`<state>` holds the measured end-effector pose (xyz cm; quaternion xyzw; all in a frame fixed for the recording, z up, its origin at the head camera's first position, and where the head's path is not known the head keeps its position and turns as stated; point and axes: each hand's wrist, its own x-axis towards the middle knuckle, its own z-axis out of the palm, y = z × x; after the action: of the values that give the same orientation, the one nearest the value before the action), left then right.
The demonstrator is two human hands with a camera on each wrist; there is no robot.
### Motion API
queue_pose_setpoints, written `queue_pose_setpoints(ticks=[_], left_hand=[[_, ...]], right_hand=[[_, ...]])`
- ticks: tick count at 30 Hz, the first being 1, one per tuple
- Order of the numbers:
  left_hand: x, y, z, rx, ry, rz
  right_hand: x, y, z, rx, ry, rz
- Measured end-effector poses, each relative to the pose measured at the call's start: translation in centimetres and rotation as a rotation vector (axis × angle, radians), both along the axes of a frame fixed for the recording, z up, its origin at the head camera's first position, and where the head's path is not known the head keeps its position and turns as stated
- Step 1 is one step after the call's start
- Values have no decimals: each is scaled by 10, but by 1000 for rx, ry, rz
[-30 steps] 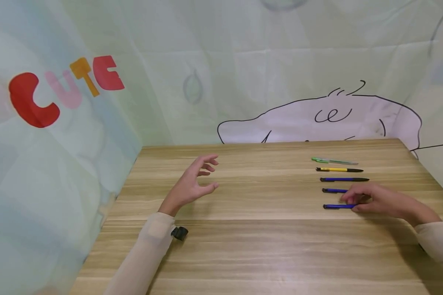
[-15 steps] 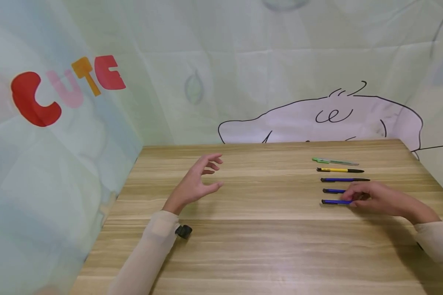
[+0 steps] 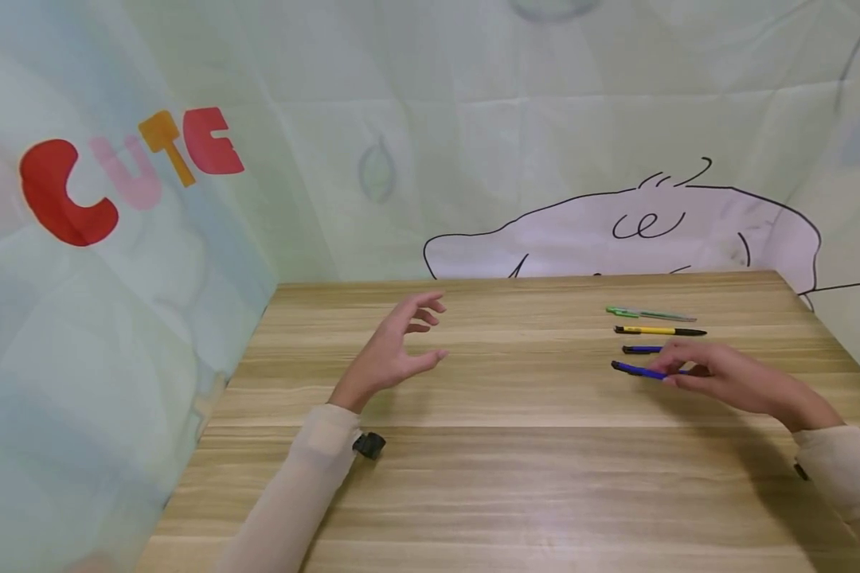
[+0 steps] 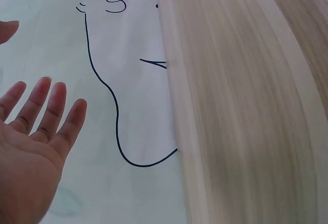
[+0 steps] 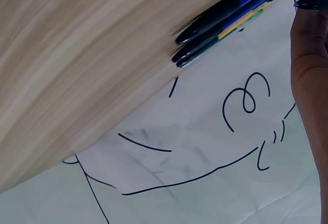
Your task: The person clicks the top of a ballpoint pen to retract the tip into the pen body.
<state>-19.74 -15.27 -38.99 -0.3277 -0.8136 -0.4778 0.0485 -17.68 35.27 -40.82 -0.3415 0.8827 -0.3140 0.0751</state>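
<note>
My right hand (image 3: 738,382) pinches a blue pen (image 3: 634,369) with a black clip end, tilted over the table. The right wrist view shows the black tip of the held pen by my right hand (image 5: 310,55). Just beyond lies another blue pen (image 3: 641,349), partly hidden by my fingers. A second lying blue pen (image 5: 225,16) appears in the right wrist view but is hard to make out from the head. My left hand (image 3: 394,350) hovers over the left half of the table, fingers spread and slightly bent, holding nothing.
A yellow pen (image 3: 659,330) with black ends and a clear green pen (image 3: 652,313) lie in the same row towards the back of the wooden table (image 3: 473,477). A printed cloth (image 3: 330,159) hangs behind the table and along its left side.
My right hand has lifted the nearest blue pen off the table and carried it away from me, towards the other pens. My left hand has drifted slightly right and away from me, still without anything in it.
</note>
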Motion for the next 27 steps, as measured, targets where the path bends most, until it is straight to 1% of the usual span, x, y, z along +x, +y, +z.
queue_pose_setpoints(ticks=[4, 6, 11, 17, 23, 27], left_hand=[[0, 7, 4, -1, 24, -3], [-1, 10, 5, -1, 36, -4], [-3, 19, 8, 9, 47, -17], [-8, 28, 10, 11, 42, -20], [-11, 37, 12, 34, 50, -27], [-12, 45, 13, 55, 54, -40]], right_hand=[[0, -10, 5, -23, -29, -74], [-2, -15, 8, -40, -47, -96], [-7, -25, 13, -95, -63, -96], [-9, -38, 22, -133, -107, -129], [-11, -52, 30, -134, -108, -161], [-11, -61, 33, -173, -116, -156]])
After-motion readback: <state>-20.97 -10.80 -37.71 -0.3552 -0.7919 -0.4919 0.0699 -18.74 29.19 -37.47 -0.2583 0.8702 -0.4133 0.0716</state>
